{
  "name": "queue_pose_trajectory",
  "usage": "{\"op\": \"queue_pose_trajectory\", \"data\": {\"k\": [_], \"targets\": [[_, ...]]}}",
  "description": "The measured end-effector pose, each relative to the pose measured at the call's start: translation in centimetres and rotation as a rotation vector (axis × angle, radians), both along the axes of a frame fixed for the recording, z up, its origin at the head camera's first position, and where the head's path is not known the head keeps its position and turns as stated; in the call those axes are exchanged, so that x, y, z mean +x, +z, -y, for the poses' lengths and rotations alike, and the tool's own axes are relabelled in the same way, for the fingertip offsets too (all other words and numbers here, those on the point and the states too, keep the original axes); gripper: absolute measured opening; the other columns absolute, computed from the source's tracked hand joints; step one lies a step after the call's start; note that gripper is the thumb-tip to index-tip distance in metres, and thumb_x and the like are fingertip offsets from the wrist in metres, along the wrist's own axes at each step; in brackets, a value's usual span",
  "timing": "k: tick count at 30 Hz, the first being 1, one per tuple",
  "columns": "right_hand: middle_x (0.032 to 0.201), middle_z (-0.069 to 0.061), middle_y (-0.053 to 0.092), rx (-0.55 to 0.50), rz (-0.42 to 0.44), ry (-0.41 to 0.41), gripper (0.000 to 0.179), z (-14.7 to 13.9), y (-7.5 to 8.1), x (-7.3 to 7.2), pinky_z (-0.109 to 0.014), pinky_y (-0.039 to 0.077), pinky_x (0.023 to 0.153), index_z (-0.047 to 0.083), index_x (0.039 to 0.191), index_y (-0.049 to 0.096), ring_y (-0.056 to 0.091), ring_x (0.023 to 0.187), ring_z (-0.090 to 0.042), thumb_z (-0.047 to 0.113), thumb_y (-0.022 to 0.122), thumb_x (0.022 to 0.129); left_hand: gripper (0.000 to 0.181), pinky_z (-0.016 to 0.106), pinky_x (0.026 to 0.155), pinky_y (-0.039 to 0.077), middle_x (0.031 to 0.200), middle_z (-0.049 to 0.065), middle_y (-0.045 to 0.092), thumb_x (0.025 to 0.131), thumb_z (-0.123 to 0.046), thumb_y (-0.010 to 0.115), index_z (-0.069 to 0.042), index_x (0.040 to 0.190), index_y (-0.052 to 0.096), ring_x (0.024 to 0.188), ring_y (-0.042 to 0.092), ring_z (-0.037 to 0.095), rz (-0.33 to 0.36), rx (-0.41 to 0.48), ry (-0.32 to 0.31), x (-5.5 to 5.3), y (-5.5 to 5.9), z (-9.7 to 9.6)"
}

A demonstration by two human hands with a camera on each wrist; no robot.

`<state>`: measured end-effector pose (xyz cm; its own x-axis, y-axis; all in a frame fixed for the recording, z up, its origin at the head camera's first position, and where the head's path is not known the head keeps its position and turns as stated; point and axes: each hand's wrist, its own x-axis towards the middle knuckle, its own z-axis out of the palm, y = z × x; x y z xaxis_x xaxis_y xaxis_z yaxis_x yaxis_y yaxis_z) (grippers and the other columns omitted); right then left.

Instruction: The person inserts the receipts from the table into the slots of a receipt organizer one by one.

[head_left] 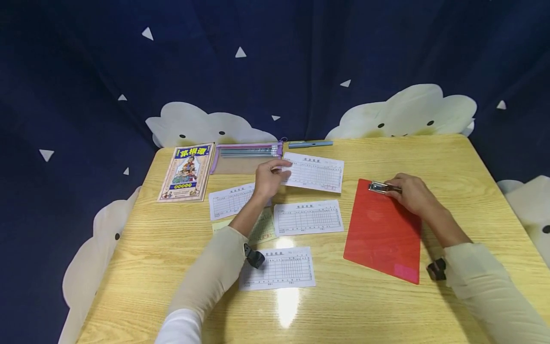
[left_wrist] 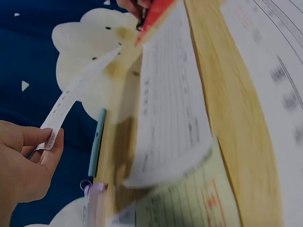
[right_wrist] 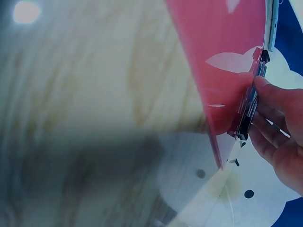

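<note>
1. Got a white printed slip (head_left: 315, 173) pinched between thumb and fingers of the left hand (head_left: 269, 180), up off the table (head_left: 365, 306) near the blue pen (head_left: 310, 144).
2. Clamped onto the metal clip (head_left: 377, 187) of a red clipboard (head_left: 382, 231) with the right hand (head_left: 411, 195).
3. Also seeing three more white slips (head_left: 308, 218) nearer, plus a pouch (head_left: 242, 166) and book (head_left: 186, 173) off left.

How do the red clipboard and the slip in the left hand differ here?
The clipboard is red with a metal clip; the slip is white and printed. The clipboard is larger than the slip. The right hand holds the clipboard at its clip; the left hand pinches the slip. Both are thin and hand-held.
</note>
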<state>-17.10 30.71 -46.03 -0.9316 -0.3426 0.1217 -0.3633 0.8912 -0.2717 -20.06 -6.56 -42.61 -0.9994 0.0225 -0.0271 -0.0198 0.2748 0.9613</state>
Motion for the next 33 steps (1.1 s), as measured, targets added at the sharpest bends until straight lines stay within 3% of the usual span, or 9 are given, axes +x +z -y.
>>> {"op": "queue_pose_trajectory", "data": {"k": [4,10,19,28,33], "targets": [[0.092,-0.02,0.063,0.0,-0.035,0.024,0.027,0.0,0.0,0.0,-0.051,0.05,0.075,-0.005,0.103,0.069,0.062,0.083,-0.036,0.008,0.073,0.08,0.022,0.016,0.065,0.049,0.117,0.008,0.065,0.082,0.001,0.069,-0.005,0.103,0.071,0.079,0.06,0.007,0.039,0.068,-0.035,0.1,0.2,-1.3],[0.087,-0.018,0.063,-0.011,-0.075,0.047,0.025,-0.1,-0.2,0.1,-0.051,0.05,0.073,-0.004,0.1,0.069,0.061,0.079,-0.034,0.007,0.074,0.078,0.024,0.016,0.051,0.039,0.114,0.009,0.067,0.081,0.0,0.069,-0.006,0.104,0.071,0.061,0.052,0.003,0.085,0.048,-0.08,0.9,0.0,-3.7],[0.088,-0.019,0.062,0.018,-0.05,0.031,0.025,0.1,0.0,-0.1,-0.051,0.049,0.074,-0.005,0.101,0.069,0.059,0.08,-0.034,0.008,0.072,0.08,0.025,0.016,0.046,0.036,0.116,0.007,0.066,0.08,0.002,0.07,-0.009,0.103,0.072,0.057,0.047,0.005,0.139,-0.015,-0.174,2.3,-0.6,-7.1],[0.092,-0.019,0.061,0.051,0.012,-0.014,0.027,0.3,0.2,-0.1,-0.05,0.049,0.076,-0.004,0.105,0.068,0.058,0.081,-0.033,0.008,0.071,0.081,0.027,0.015,0.054,0.045,0.113,0.009,0.069,0.075,0.005,0.071,-0.008,0.099,0.074,0.069,0.059,0.007,0.137,-0.163,-0.189,3.3,-1.7,-10.4],[0.097,-0.02,0.062,0.074,0.049,-0.029,0.028,0.5,0.4,0.0,-0.05,0.049,0.078,-0.004,0.107,0.068,0.058,0.085,-0.034,0.008,0.07,0.083,0.031,0.015,0.048,0.04,0.11,0.009,0.07,0.074,0.006,0.071,-0.009,0.101,0.073,0.059,0.054,0.005,0.186,-0.177,-0.19,4.2,-2.1,-12.4]]}}
